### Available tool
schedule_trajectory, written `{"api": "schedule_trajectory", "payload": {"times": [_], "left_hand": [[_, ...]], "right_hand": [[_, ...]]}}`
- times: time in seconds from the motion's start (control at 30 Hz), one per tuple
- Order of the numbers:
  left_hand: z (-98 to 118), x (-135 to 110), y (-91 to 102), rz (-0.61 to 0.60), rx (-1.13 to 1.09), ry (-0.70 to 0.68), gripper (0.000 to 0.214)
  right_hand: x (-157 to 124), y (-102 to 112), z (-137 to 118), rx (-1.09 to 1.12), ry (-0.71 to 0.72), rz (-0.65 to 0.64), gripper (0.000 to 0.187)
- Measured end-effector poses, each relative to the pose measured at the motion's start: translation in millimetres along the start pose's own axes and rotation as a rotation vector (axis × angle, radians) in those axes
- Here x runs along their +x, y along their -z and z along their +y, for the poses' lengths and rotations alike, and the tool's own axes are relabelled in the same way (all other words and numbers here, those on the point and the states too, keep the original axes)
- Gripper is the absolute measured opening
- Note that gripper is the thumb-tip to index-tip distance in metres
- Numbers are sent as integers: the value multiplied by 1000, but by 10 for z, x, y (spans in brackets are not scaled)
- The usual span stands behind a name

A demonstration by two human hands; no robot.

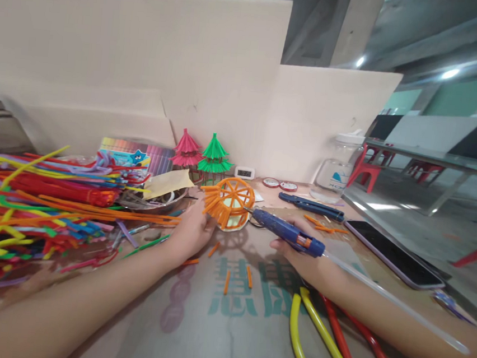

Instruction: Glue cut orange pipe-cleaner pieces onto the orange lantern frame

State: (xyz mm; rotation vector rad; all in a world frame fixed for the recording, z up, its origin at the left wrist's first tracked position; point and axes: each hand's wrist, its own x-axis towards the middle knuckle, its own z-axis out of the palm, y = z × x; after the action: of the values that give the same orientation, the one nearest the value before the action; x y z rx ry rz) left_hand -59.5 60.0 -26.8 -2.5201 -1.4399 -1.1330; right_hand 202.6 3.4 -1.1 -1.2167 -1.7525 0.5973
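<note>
My left hand [191, 232] grips the side of an orange pipe-cleaner dome [228, 200], a small roof-like frame tilted on the cardboard-covered table [215, 334]. My right hand [299, 252] is closed round a blue glue gun [288, 233]. Its nozzle points left and touches the dome's edge. A clear glue stick [395, 304] sticks out behind the gun over my forearm. Short orange pipe-cleaner pieces [249, 276] lie on the cardboard under my hands.
A big heap of coloured pipe cleaners [42, 205] fills the left. Pink [187, 149] and green [214, 155] pagodas stand at the back wall. Blue pliers [311, 207], a phone [394, 253], a water bottle [337, 169] and yellow and red tubes [324, 339] lie right.
</note>
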Motion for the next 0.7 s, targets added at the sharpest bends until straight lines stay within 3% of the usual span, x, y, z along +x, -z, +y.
{"api": "schedule_trajectory", "payload": {"times": [0.7], "left_hand": [[-29, -6, -7, -14, -3, 15, 29]], "right_hand": [[1, 17, -36, -36, -6, -22, 20]]}}
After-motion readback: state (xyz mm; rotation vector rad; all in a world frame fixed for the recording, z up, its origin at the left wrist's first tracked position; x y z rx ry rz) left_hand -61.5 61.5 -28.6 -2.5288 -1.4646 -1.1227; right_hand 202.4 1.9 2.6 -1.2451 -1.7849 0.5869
